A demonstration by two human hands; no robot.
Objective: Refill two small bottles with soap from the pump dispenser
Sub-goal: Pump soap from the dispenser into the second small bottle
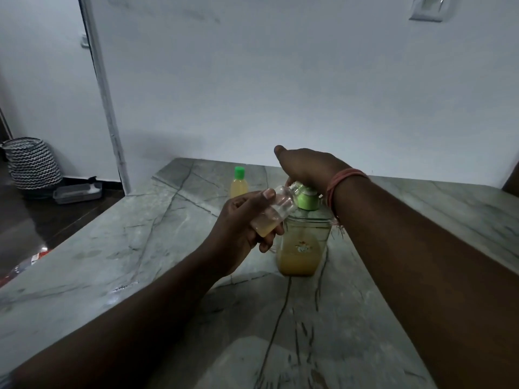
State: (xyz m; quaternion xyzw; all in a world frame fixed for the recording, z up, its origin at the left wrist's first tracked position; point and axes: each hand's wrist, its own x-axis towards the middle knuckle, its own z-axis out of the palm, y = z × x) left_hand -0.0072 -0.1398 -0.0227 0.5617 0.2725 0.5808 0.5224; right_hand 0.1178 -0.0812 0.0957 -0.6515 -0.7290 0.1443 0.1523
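Observation:
A clear pump dispenser [302,242] with a green collar stands on the marble counter [196,318], about a third full of yellow soap. My right hand [306,167] lies over its pump head and presses down on it. My left hand [241,223] grips a small uncapped clear bottle [276,213], tilted with its mouth up against the pump spout. A little yellow soap sits at the bottle's low end. A second small bottle [239,184] with a green cap, filled with yellow soap, stands upright behind at the counter's back.
The counter's left edge drops to a dark floor. On the floor by the wall stand a zigzag-patterned basket [32,164] and a flat grey container [77,193]. A white wall closes off the back.

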